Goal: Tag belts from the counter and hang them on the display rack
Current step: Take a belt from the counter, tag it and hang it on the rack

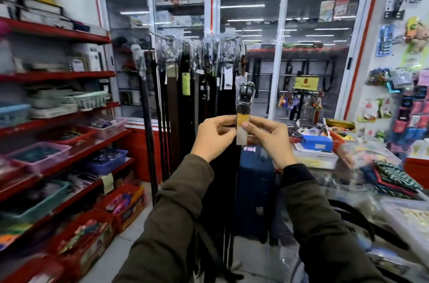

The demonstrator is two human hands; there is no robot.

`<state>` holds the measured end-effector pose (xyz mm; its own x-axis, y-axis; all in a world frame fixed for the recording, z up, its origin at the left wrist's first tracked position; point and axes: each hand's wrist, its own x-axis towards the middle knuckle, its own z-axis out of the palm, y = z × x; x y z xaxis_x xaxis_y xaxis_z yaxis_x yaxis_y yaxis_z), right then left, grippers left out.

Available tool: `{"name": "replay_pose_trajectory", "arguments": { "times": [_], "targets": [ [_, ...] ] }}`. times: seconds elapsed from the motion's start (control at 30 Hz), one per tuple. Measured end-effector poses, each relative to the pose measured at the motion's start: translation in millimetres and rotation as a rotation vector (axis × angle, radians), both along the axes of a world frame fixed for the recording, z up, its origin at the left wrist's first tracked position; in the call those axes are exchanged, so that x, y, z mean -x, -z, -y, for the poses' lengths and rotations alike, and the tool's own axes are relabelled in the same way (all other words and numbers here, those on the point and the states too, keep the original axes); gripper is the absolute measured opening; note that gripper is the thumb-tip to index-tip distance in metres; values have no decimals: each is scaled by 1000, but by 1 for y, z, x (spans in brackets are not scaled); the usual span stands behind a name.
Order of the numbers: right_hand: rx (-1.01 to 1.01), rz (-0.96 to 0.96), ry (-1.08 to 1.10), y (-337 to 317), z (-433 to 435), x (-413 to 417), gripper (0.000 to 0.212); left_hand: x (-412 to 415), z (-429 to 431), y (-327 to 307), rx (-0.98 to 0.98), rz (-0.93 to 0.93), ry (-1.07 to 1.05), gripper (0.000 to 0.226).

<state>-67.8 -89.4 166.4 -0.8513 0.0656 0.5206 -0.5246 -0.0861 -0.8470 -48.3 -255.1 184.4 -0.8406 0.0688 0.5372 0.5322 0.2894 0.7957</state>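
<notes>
I hold a dark belt (244,99) upright in front of me, its metal buckle at the top. My left hand (214,135) and my right hand (267,136) both pinch a yellow and white tag (242,129) on the belt just below the buckle. The strap drops between my forearms toward the floor. Behind it stands the display rack (199,43), with several dark and brown belts hanging from its metal arms. The glass counter (348,180) is at my right, and a black strap (362,217) lies on it near my right sleeve.
Red shelves (58,120) with plastic baskets line the left side. A blue suitcase (255,180) stands on the floor under my hands. Glass cabinets fill the back wall. Boxes, folded cloth and small goods crowd the counter, and packets hang on the right wall.
</notes>
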Motion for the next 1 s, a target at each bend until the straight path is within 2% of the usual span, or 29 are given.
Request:
{"name": "replay_pose_trajectory", "arguments": {
  "times": [0.13, 0.3, 0.47, 0.57, 0.73, 0.87, 1.0],
  "targets": [
    [0, -12, -59, -17, 17, 2, 30, 4, 14, -4, -328, 51, 36, 30],
    [42, -21, -142, -39, 45, 5, 28, 11, 30, -13, -514, 34, 12, 32],
    [65, -30, -167, -61, 83, 19, 17, 17, 56, -39, -540, -34, -63, 30],
    [66, -46, -178, -79, 106, 29, 19, 22, 76, -57, -532, -73, -95, 25],
    [0, -126, -199, -116, 145, 40, 36, 35, 113, -84, -512, -128, -140, 23],
    [-57, -206, -131, -142, 174, 52, 37, 48, 140, -109, -553, -160, -183, 27],
    [-33, -168, -136, -161, 197, 66, 36, 63, 160, -130, -560, -138, -223, 30]
  ]
}}
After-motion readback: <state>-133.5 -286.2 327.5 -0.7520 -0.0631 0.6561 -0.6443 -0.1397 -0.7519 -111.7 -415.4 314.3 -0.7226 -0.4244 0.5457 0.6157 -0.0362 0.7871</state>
